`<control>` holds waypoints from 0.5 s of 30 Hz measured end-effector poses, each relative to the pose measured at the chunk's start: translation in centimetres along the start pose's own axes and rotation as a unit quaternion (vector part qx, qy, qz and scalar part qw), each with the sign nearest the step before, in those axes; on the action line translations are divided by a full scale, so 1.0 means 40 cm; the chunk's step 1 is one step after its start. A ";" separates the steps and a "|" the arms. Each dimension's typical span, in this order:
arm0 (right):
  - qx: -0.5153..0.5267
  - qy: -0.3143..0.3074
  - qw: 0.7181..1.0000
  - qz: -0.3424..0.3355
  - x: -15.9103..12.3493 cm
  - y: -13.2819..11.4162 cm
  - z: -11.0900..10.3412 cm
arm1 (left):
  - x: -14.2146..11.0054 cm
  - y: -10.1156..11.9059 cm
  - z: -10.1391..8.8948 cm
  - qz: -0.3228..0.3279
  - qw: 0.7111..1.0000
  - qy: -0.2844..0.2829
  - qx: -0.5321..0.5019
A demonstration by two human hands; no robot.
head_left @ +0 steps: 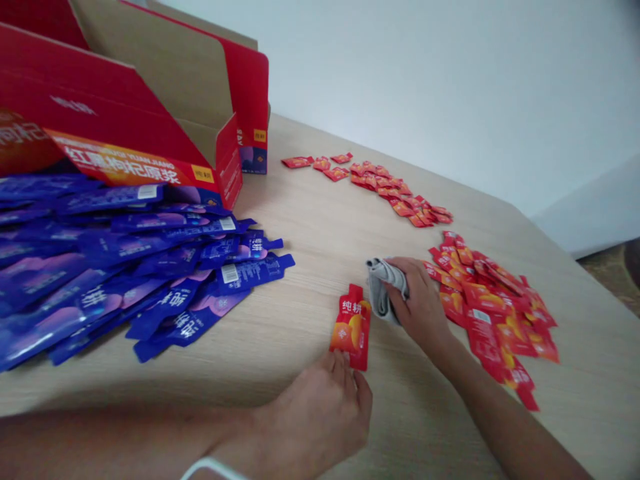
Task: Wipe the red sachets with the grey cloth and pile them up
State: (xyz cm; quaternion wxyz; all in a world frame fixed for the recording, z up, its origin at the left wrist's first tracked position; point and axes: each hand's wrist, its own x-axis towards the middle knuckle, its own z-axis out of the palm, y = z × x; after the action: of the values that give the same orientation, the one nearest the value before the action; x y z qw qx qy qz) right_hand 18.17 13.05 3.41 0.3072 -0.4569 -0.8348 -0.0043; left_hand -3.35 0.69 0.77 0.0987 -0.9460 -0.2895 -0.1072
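Left wrist, nearest the camera, carries a pale, smooth band (pixel 210 468). Your left hand (pixel 320 417) is curled, its fingertips on the lower end of a single red sachet (pixel 351 330); whether they pinch it or only press it cannot be told. Your right hand (pixel 419 300) is clamped on a folded grey cloth (pixel 381 293) of soft, woven look, held just beside that sachet. The hands are apart. Note that the sachet lies on the pale wood-grain bench (pixel 305 260), its narrow spout end pointing away from you; its glossy film shows orange fruit artwork and the white characters 纯耕. To your right, observe a loose heap of red sachets (pixel 493 310), overlapping at mixed angles, one showing a barcode. Further back, a curved row of red sachets (pixel 387 189) lies on the bench. To your left, locate the blue sachets (pixel 150 250), flat, shiny and piled in layers, several marked 纯耕 and some with white barcode panels. Behind them stands an open red cardboard carton (pixel 125 163), brown inside, lettered 枸杞原浆 and YUANJIANG in white. Behind the bench is a plain, pale wall (pixel 425 87).
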 end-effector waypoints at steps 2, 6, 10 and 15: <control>0.023 0.028 0.999 0.010 -0.044 -0.012 -0.016 | 0.008 -0.033 -0.002 0.011 0.999 0.035 -0.012; 0.088 0.023 0.996 0.017 -0.091 -0.025 -0.027 | 0.034 -0.082 0.016 -0.014 0.994 0.105 0.008; 0.136 0.043 0.990 0.018 -0.091 -0.019 -0.053 | 0.041 -0.096 0.050 -0.041 0.995 0.089 0.032; 0.180 0.084 0.980 0.000 -0.087 -0.007 -0.087 | 0.040 -0.105 0.081 -0.045 0.996 0.074 0.029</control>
State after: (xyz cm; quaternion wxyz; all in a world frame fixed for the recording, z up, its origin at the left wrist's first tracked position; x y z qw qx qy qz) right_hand 21.12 9.23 4.50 0.4532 -0.3921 -0.7932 0.1082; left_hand -3.97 5.77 -1.38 0.1418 -0.9184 -0.3266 -0.1727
